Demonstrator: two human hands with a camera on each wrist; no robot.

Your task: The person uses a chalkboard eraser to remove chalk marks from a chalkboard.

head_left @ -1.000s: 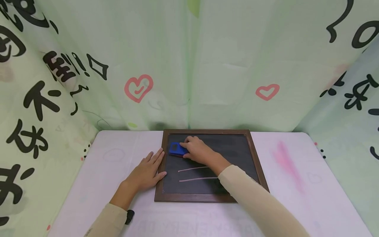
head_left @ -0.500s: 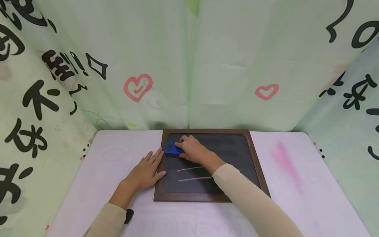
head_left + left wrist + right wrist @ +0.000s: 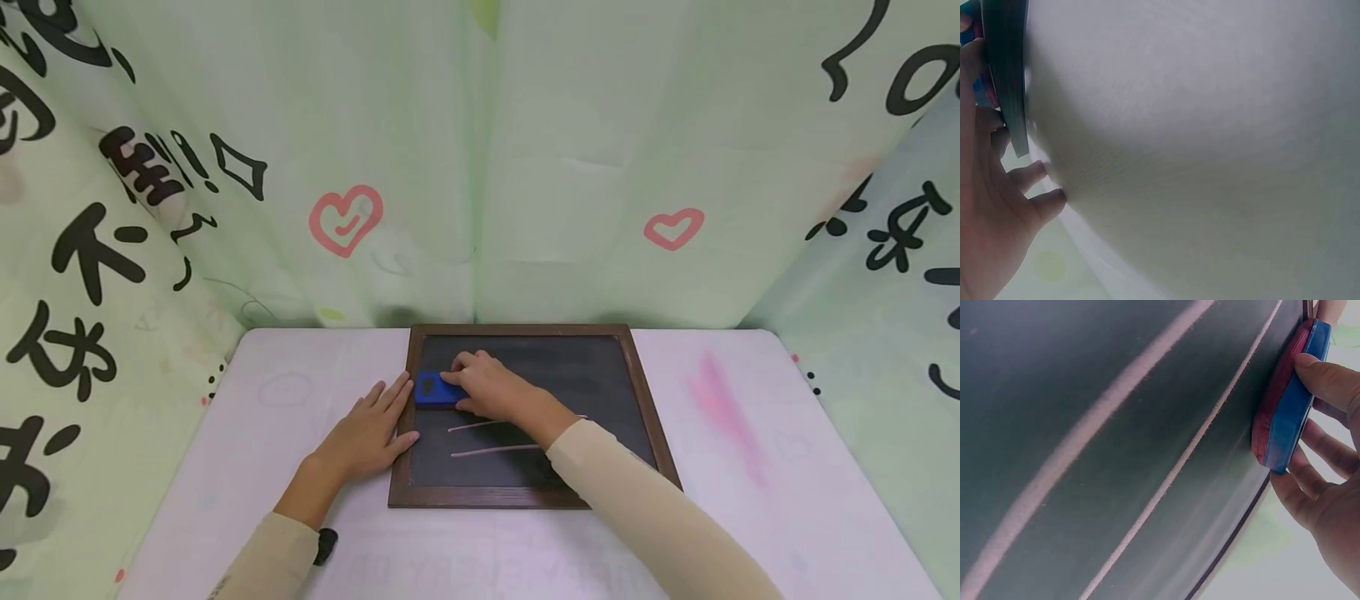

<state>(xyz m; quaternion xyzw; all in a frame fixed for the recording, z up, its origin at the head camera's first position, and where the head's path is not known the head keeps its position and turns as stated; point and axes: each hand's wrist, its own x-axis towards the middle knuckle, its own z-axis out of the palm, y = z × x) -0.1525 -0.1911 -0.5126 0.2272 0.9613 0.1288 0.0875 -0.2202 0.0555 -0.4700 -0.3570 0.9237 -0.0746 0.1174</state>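
A chalkboard point(image 3: 525, 375) in a brown wooden frame lies on the white table. My right hand point(image 3: 498, 387) grips a blue chalkboard eraser point(image 3: 435, 390) at the board's upper left, beside the frame. In the right wrist view, the thumb and fingers hold the eraser's blue back point(image 3: 1294, 406), and its red felt faces the board. Two pinkish chalk lines point(image 3: 491, 452) run across the board below the eraser, partly hidden by my right forearm. My left hand point(image 3: 363, 442) rests with fingers stretched out on the table and its fingertips at the frame's left side.
The white table point(image 3: 750, 517) extends around the board and bears a pink smear point(image 3: 727, 408) at the right. A pale green curtain point(image 3: 555, 167) with hearts and black writing hangs behind the table and along both sides.
My right hand has moved the eraser left to the frame, then slightly down toward the upper chalk line. The left hand has stayed at the frame's left side.
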